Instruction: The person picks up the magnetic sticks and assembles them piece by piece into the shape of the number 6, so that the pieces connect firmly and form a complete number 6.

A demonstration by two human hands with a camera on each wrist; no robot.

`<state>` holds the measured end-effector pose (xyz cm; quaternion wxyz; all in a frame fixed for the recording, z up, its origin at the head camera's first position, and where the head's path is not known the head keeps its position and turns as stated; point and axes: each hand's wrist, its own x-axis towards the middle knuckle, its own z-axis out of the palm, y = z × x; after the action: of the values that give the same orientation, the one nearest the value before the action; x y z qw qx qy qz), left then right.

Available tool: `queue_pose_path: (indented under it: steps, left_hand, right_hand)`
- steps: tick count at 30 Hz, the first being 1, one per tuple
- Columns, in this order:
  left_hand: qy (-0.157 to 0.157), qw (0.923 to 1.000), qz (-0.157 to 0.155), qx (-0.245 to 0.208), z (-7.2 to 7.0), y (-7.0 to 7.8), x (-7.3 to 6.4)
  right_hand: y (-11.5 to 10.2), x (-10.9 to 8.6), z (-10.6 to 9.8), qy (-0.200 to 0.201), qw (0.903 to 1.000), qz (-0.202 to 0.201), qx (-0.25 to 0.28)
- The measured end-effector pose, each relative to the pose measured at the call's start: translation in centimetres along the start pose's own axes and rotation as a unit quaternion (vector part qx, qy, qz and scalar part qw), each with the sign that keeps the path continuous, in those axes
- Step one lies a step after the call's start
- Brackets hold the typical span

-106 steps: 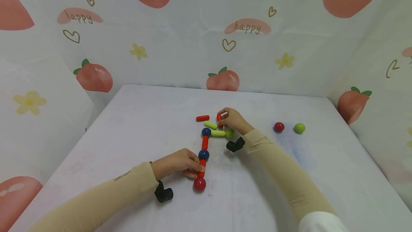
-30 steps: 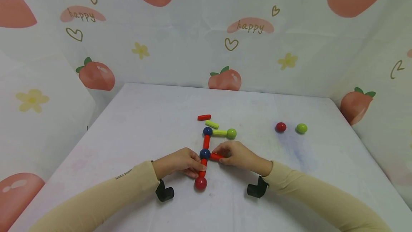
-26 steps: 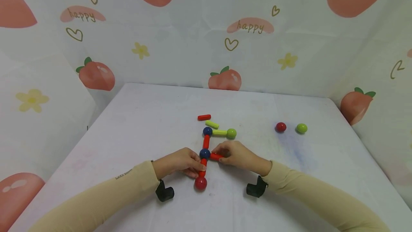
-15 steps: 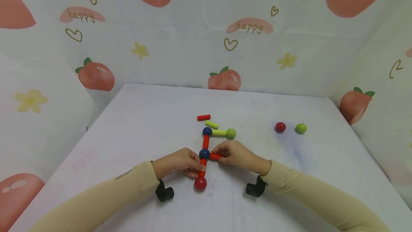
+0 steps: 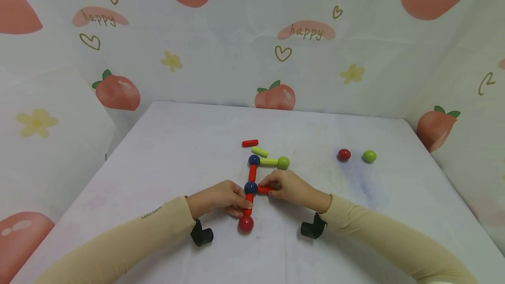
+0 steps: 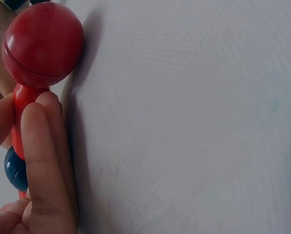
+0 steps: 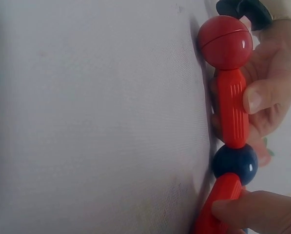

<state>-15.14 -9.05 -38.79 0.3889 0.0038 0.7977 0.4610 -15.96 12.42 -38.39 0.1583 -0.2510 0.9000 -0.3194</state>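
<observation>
A chain of balls and rods lies on the table. Its near end is a red ball (image 5: 246, 224), joined by a ribbed red rod (image 7: 233, 109) to a blue ball (image 5: 250, 187). My left hand (image 5: 221, 198) pinches that near red rod between thumb and fingers. Another red rod (image 5: 263, 190) touches the right side of the blue ball, its outer end pinched by my right hand (image 5: 293, 189). Beyond, a red rod (image 5: 252, 173) leads to a second blue ball (image 5: 254, 160), from which a yellow-green rod (image 5: 269, 161) runs right to a green ball (image 5: 283, 162).
Behind the chain lie a loose red rod (image 5: 250, 143) and a loose yellow-green rod (image 5: 260, 151). A red ball (image 5: 344, 154) and a green ball (image 5: 369, 156) sit apart on the right. The white table (image 5: 189, 143) meets a printed cloth backdrop.
My right hand has brought a red rod from behind the chain down to the nearer blue ball. Over the last second both hands have stayed nearly still; my left hand keeps its grip.
</observation>
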Motion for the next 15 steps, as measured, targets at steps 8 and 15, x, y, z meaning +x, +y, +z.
queue_pose_path:
  steps: [8, 15]
  left_hand:
    - [0.003, 1.0, -0.005, 0.0, 0.03, -0.01, 0.04]
    - [0.004, 1.0, -0.006, -0.001, 0.09, 0.09, -0.05]
  right_hand:
    - [0.02, 0.09, 0.07, 0.003, 1.0, 0.005, 0.003]
    - [0.15, 0.08, 0.22, 0.006, 0.9999, 0.007, 0.006]
